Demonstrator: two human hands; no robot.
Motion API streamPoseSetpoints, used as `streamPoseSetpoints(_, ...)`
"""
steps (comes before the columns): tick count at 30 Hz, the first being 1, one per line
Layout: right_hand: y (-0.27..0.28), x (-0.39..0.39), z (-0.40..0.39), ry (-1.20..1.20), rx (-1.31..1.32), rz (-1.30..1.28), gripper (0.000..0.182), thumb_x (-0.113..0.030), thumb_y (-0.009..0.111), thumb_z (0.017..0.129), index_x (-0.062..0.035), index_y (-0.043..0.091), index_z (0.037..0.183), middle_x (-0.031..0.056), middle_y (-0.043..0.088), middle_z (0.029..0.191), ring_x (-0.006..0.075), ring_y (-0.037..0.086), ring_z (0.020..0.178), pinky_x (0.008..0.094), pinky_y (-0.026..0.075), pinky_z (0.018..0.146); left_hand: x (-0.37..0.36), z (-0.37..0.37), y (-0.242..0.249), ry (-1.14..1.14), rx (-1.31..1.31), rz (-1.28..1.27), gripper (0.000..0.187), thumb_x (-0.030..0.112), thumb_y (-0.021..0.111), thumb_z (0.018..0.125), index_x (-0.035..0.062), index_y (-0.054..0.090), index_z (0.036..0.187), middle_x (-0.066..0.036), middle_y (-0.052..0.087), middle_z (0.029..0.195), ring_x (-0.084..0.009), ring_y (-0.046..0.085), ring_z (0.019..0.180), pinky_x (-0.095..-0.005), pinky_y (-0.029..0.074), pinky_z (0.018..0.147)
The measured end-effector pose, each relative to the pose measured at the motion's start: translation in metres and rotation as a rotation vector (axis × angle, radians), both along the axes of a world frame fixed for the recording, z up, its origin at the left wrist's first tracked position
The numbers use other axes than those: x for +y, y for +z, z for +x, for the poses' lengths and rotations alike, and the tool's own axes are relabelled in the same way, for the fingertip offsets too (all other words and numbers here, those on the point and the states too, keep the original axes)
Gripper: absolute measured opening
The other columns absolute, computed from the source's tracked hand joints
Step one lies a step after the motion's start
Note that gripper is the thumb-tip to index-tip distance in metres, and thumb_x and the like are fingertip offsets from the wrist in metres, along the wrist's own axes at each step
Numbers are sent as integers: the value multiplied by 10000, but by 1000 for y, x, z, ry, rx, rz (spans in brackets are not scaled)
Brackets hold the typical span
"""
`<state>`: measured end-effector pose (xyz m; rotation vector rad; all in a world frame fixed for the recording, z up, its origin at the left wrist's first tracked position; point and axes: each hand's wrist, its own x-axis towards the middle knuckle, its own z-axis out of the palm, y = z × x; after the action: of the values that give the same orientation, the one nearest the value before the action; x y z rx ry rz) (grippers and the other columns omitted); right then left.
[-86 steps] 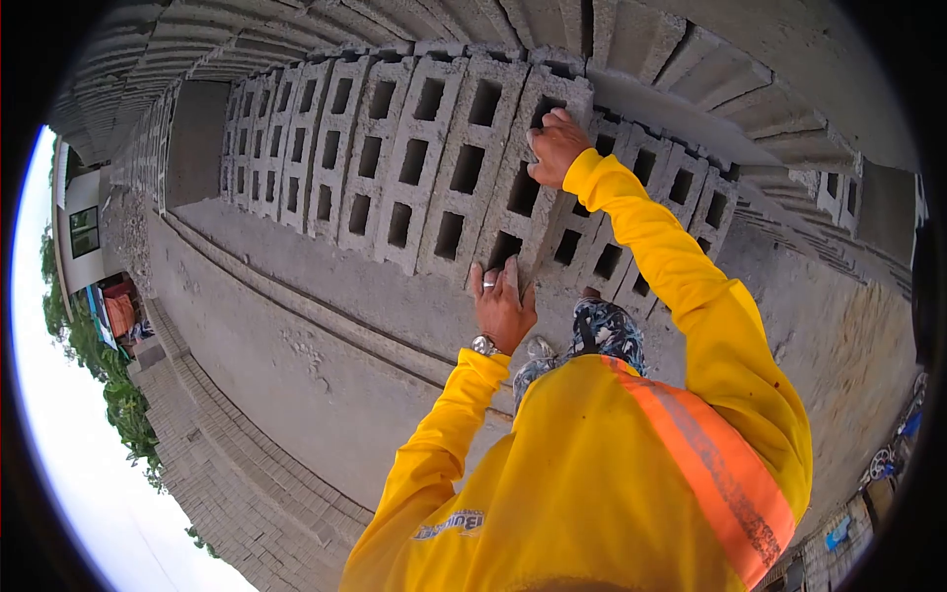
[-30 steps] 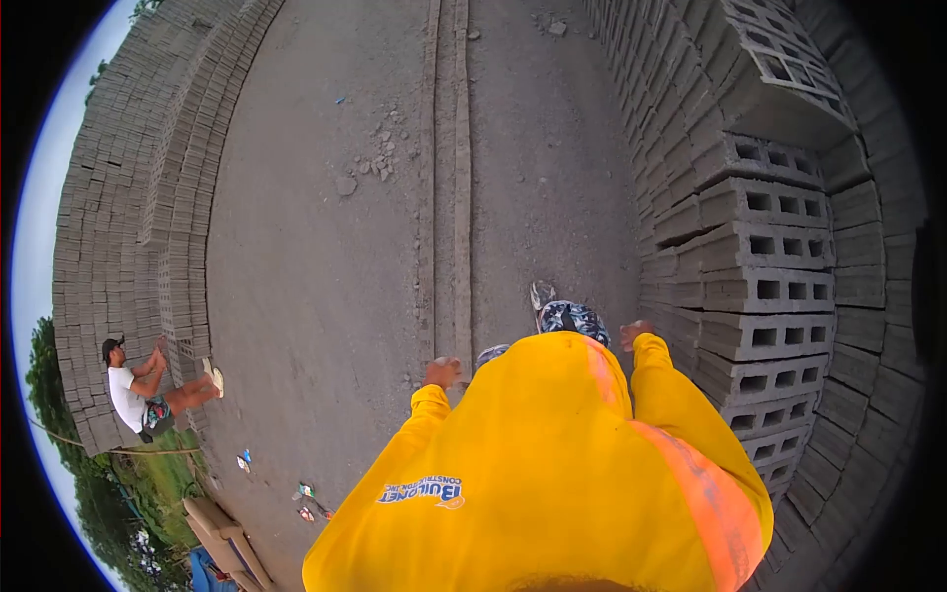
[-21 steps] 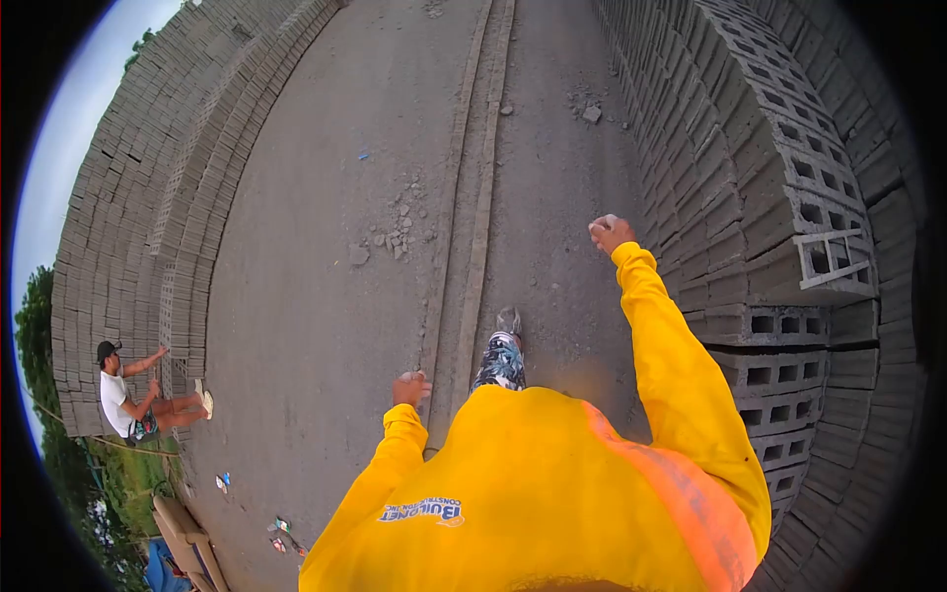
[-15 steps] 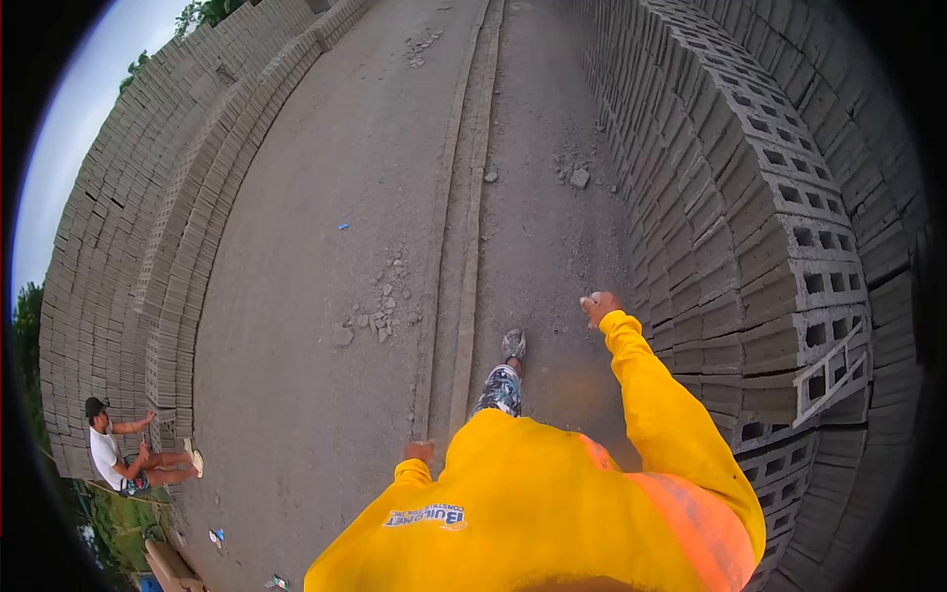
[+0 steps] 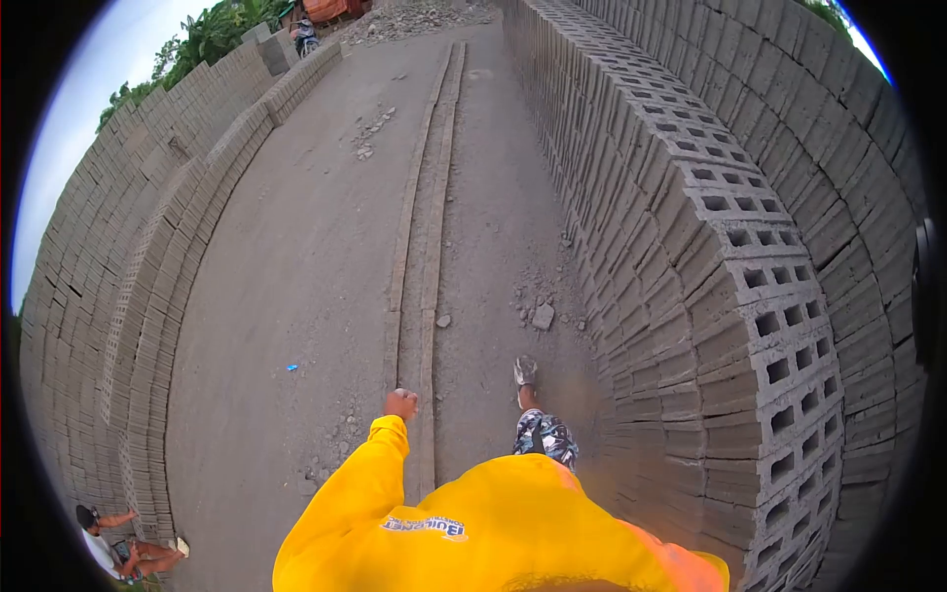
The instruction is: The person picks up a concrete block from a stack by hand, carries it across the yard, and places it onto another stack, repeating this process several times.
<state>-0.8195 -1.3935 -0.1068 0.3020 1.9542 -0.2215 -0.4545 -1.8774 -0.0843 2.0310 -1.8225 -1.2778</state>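
Observation:
My left hand (image 5: 400, 404) is held out in front of me in a yellow sleeve (image 5: 345, 483), its fingers curled into a loose fist with nothing showing in them. It hangs in the air above a pair of long narrow strips (image 5: 430, 326) on the ground, touching nothing. Out of sight behind my body is my right hand. One foot in a grey shoe (image 5: 526, 371) is forward on the dirt, to the right of the strips. Closest on my right side stands a long stack of hollow concrete blocks (image 5: 779, 365).
More blocks (image 5: 868, 197) rise behind the right stack, and another block wall (image 5: 148, 286) lines the left. A person (image 5: 123, 548) sits low at the far left. Rubble (image 5: 543, 316) and a blue scrap (image 5: 292, 368) lie on the ground. A motorcycle (image 5: 306, 41) stands far ahead.
I have walked forward, and my view has tilted up. My left hand has swung forward while my right hand has dropped back out of view. The seated person has slid toward the lower left.

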Motion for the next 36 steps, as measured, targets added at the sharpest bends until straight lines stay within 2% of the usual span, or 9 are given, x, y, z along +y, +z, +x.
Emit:
streamPoseSetpoints(9,13,-476,-286,60,182,-436,162,-162,592,806,-13,617,864,106,634,674,215,614,530,333,495,474,-202,-214,45,-9,223,245,270,211,570,880,6,627,1045,-101,681,822,-151,617,652,-269,465,564)
streamPoseSetpoints(13,90,-753,-392,221,370,-898,205,-186,622,822,-14,613,933,69,643,763,136,597,612,273,500,565,-287,-254,48,204,156,283,291,240,540,856,-16,643,950,-127,681,844,-237,664,756,-324,526,620)
streamPoseSetpoints(18,146,-972,-465,418,443,-984,228,-178,600,847,0,604,990,81,653,807,133,608,669,262,503,613,-420,-285,-7,317,35,670,338,292,484,896,34,601,1080,-130,652,1035,-245,648,888,-319,516,708)
streamPoseSetpoints(22,56,-1048,-518,272,313,-773,213,-201,600,852,-14,606,956,75,635,756,144,588,618,283,490,565,-562,-329,-45,259,-42,684,318,283,491,893,40,598,1068,-120,644,1001,-233,638,855,-304,508,701)
streamPoseSetpoints(24,-18,-1036,-556,605,251,-471,258,-191,644,821,-39,575,1018,83,614,693,195,561,523,330,467,496,-646,-360,-53,-34,-102,544,290,261,511,878,27,605,1019,-118,646,930,-225,638,797,-302,508,670)
streamPoseSetpoints(25,14,-1034,-538,202,69,-289,345,-179,668,801,-44,541,1092,93,616,690,226,558,493,360,459,465,-693,-382,-52,-68,-86,482,276,251,521,871,20,609,995,-117,647,894,-221,638,768,-301,508,654)
streamPoseSetpoints(29,-18,-1033,-558,96,12,-46,360,-162,660,795,-55,520,1109,114,622,712,232,579,511,388,472,468,-883,-507,8,305,263,298,230,207,561,841,-6,625,899,-113,652,751,-205,638,651,-297,507,593)
streamPoseSetpoints(32,-16,-1086,-581,4,-11,-24,299,-165,640,800,-50,539,1057,112,618,717,233,586,535,393,477,474,-1014,-600,50,228,345,139,258,209,565,864,-2,636,994,-106,669,801,-190,635,665,-292,496,602)
streamPoseSetpoints(36,-37,-1214,-639,-44,-36,-18,226,-168,615,807,-45,564,989,110,613,725,235,595,567,398,483,482,-1174,-685,18,158,338,174,261,220,575,864,4,635,997,-99,670,804,-178,633,676,-293,496,610)
